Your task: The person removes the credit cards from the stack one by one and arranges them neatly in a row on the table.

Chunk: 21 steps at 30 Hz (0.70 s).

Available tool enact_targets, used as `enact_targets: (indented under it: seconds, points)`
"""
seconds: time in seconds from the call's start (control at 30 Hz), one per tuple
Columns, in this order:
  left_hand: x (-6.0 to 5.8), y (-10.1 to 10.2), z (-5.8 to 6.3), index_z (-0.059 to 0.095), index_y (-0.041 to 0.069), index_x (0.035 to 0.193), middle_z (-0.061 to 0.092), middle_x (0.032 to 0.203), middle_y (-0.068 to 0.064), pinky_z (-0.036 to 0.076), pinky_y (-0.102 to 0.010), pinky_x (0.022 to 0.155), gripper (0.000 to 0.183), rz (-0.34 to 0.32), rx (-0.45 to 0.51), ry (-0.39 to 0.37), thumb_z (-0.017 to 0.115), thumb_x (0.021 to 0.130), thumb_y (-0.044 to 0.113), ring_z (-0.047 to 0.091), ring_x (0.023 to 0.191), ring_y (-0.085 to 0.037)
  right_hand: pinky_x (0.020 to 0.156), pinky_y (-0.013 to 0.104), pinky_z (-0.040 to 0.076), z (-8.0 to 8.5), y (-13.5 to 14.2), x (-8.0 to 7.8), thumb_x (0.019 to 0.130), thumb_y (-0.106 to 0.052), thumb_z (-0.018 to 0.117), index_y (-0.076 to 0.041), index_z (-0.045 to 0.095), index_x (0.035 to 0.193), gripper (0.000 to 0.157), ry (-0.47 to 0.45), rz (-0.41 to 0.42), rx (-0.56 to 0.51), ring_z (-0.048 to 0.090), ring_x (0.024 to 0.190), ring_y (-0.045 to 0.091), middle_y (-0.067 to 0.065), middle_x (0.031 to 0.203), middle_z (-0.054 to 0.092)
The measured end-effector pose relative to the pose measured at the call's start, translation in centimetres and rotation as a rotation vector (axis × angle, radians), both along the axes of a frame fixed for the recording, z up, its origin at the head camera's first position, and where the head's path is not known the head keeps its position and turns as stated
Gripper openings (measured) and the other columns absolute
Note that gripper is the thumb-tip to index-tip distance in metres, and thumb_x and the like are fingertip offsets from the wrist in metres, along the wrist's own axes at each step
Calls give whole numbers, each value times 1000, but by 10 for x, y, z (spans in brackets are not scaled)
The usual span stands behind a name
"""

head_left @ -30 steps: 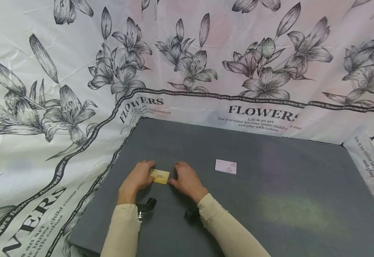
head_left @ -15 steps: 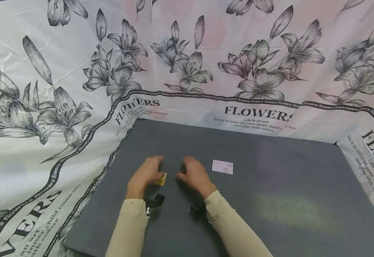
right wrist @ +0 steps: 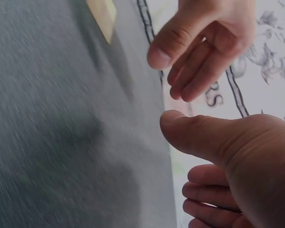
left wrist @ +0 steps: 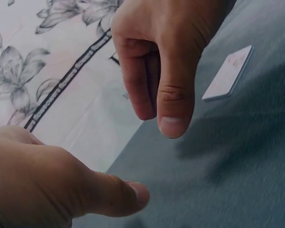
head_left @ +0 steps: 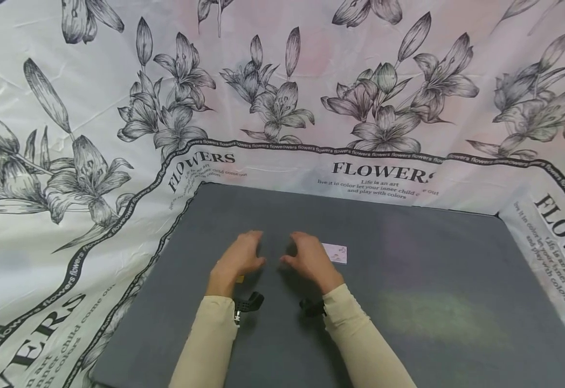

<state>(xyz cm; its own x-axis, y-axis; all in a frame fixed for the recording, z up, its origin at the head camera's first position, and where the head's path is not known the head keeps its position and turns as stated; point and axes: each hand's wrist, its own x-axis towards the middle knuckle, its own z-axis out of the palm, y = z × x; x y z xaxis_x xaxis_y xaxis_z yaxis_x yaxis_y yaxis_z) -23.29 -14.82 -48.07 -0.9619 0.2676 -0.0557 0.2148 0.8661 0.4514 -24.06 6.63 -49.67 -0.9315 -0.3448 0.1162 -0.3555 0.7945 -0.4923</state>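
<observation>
A screened-off nook, whether in a home or a studio I can't tell: lily-printed sheeting (head_left: 282, 108) lettered "FLOWERS" encloses the grey table (head_left: 457, 258) behind and on both sides.

High head view faces forward-down; close wrist views, apparently tilted, share fingers (left wrist: 137, 85).

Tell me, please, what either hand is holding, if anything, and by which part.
Nothing is held: the left hand and the right hand are both empty, and neither the yellow card nor the pink card is gripped.
</observation>
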Motion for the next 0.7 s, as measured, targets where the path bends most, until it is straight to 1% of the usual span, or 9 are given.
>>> enact_targets:
  seconds: [0.2, 0.37, 0.5, 0.6, 0.7]
  points:
    - [-3, 16, 3, 50, -5, 159, 52, 164, -27, 43, -58, 127, 73, -32, 21, 51, 83, 97, 12, 49, 153, -46, 114, 55, 55, 3, 19, -2, 94, -29, 89, 3, 66, 146, 66, -21, -44, 4, 66, 137, 41, 21, 150, 67]
    - [-7, 26, 4, 49, -4, 161, 50, 166, -25, 40, -56, 129, 76, -51, 28, 47, 85, 96, 15, 46, 157, -44, 115, 57, 54, 6, 34, -1, 94, -29, 89, 4, 65, 147, 67, -43, -70, -1, 65, 138, 43, 23, 150, 66]
    - [-10, 34, 6, 47, -3, 163, 48, 168, -24, 37, -56, 131, 79, -52, 30, 26, 86, 97, 19, 43, 159, -43, 113, 59, 55, 5, 49, -2, 95, -30, 88, 4, 63, 148, 68, -53, -96, 13, 65, 137, 44, 24, 150, 67]
    - [-12, 40, 6, 48, -2, 162, 48, 168, -23, 38, -56, 131, 79, -60, 35, 23, 86, 97, 19, 43, 160, -42, 112, 59, 55, 6, 60, -3, 95, -28, 88, 5, 63, 148, 67, -48, -107, 11, 65, 135, 45, 25, 148, 67]
    - [-15, 46, 4, 49, -1, 162, 50, 168, -23, 38, -56, 131, 79, -83, 40, 36, 87, 96, 21, 43, 159, -42, 110, 59, 56, 7, 71, -4, 95, -26, 88, 6, 63, 147, 66, -42, -112, 5, 67, 132, 46, 26, 147, 67]
